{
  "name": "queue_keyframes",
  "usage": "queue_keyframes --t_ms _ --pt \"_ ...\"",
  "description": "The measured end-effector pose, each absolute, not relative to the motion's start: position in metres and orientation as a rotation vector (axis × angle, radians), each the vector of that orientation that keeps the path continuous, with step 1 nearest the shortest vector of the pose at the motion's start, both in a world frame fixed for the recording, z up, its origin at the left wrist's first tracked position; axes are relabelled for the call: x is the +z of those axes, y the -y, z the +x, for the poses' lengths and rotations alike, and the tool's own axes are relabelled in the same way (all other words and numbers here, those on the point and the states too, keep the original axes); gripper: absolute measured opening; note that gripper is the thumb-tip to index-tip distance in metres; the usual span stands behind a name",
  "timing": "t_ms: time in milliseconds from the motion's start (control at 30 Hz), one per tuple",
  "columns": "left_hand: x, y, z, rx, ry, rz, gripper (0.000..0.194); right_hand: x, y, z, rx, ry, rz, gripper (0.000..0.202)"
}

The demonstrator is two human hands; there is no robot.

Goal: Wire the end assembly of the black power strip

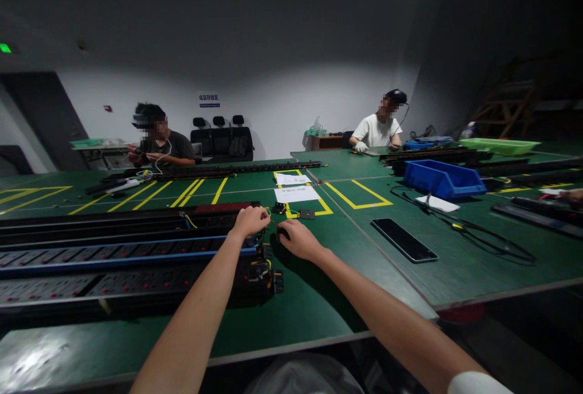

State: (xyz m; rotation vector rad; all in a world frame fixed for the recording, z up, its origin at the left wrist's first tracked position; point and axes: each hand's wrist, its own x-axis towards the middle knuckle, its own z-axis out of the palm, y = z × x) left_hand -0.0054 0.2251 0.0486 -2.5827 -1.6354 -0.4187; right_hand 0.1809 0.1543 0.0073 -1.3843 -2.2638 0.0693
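Long black power strips (pixel 150 278) with rows of outlets and small red points lie side by side on the left; one has blue edges. My left hand (pixel 251 221) is at the right end of a rear strip, its fingers bent and pressed together. What they pinch, if anything, is hidden. To its right, my right hand (pixel 298 237) is curled just above the table, and I cannot make out what is in its fingers. Beyond my hands lies a small black square part (pixel 307 214) with green-yellow wire, beside another small black part (pixel 279 207). Yellow wire shows at the nearest strip's end.
A phone (pixel 403 240), a black cable (pixel 483 239) and a blue bin (pixel 444 180) are on the right of the green table (pixel 346 272). Papers (pixel 297 194) lie ahead. Two people sit across the table; another person's hand (pixel 572 195) shows at far right.
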Motion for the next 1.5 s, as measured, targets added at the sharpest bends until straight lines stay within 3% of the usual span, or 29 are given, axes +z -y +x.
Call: queue_keyframes --t_ms 267,633,733,833,1500 --pt "0.048 -0.219 -0.008 -0.428 1.636 -2.573 0.026 -0.011 -0.175 0.199 -0.063 2.113 -1.729 0.065" --pt "0.040 -0.219 -0.009 -0.446 1.666 -2.546 0.025 -0.005 -0.173 0.198 -0.212 1.954 -1.848 0.049" --pt "0.041 -0.219 -0.009 -0.425 1.674 -2.541 0.026 -0.005 -0.172 0.199 -0.193 1.935 -1.909 0.052" --pt "0.042 -0.217 -0.008 -0.418 1.675 -2.536 0.026 -0.007 -0.173 0.199 -0.133 1.996 -1.924 0.043" --pt "0.046 -0.221 -0.008 -0.454 1.636 -2.570 0.025 0.002 -0.165 0.195 -0.108 2.130 -1.570 0.023"
